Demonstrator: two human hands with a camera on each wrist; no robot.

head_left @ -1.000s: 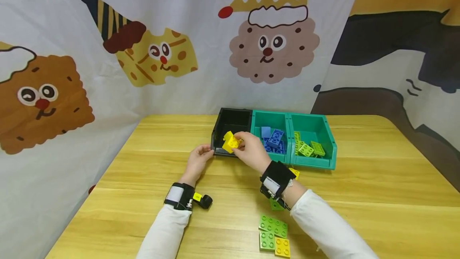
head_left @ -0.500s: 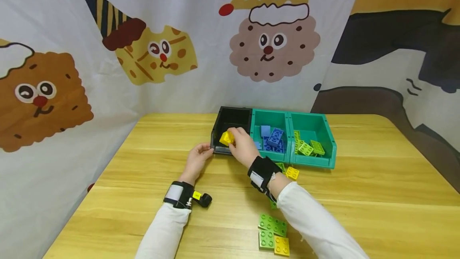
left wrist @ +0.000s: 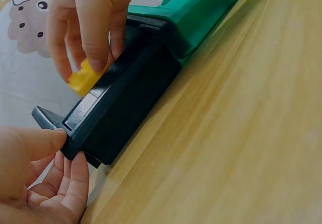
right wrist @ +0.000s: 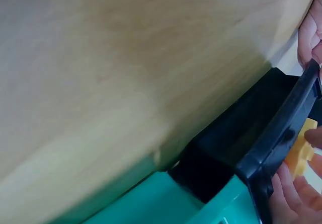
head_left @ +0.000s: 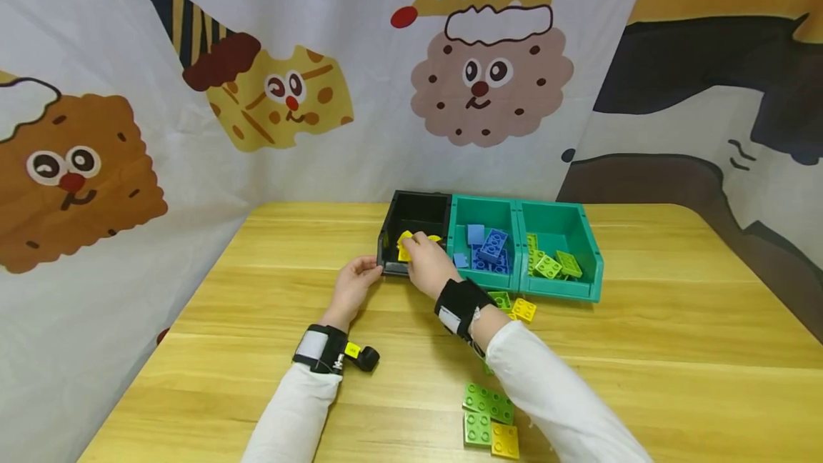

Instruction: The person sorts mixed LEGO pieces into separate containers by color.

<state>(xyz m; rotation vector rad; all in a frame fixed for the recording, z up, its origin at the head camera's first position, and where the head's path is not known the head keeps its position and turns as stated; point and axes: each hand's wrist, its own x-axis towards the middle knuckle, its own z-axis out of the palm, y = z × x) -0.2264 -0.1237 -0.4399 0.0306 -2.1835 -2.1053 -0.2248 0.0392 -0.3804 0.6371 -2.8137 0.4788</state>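
Note:
My left hand [head_left: 352,288] pinches the front left corner of a black bin [left wrist: 131,103], thumb on top and fingers beneath in the left wrist view. Inside that bin's front part, my right hand [head_left: 429,263] holds a yellow toy brick [head_left: 404,246] between thumb and fingers. The left wrist view shows this brick [left wrist: 85,78] just past the front lip, under the fingertips. From the right wrist, the brick [right wrist: 301,151] appears partly covered by fingers. Another yellow piece [head_left: 434,238] shows in the bin just behind the right hand.
Two teal bins adjoin the black one: one with blue bricks [head_left: 493,246], one with lime green bricks [head_left: 549,267]. Yellow [head_left: 524,310] and green bricks [head_left: 499,300] lie before them. Nearer are green bricks [head_left: 489,403] and a yellow brick [head_left: 504,440]. A printed cloth hangs behind.
My right hand has moved left and lower into the black bin with the yellow brick. A second yellow piece now shows behind its fingers. The left hand stays at the bin's corner.

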